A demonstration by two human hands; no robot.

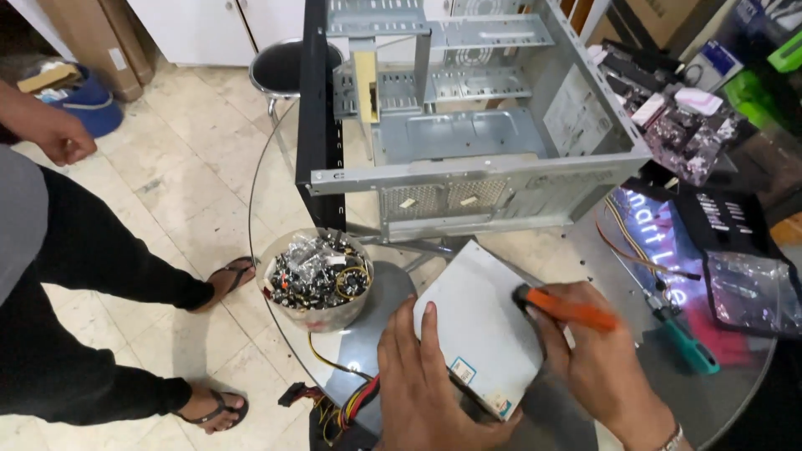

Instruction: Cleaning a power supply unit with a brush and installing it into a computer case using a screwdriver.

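Round glass table carries an open computer case. My left hand lies flat on the grey power supply; my right hand grips an orange-handled screwdriver.

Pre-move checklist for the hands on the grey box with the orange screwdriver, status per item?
1. Left hand flat on power supply box: ok.
2. Right hand gripping orange screwdriver: ok.
3. Screwdriver tip seated on a screw: cannot tell, tip is blurred.
4. Box fully on the glass table: cannot tell, near edge hidden by hands.
5. Cable bundle clear of table edge: not ok, it hangs over.
6. Screw bowl close by: ok.
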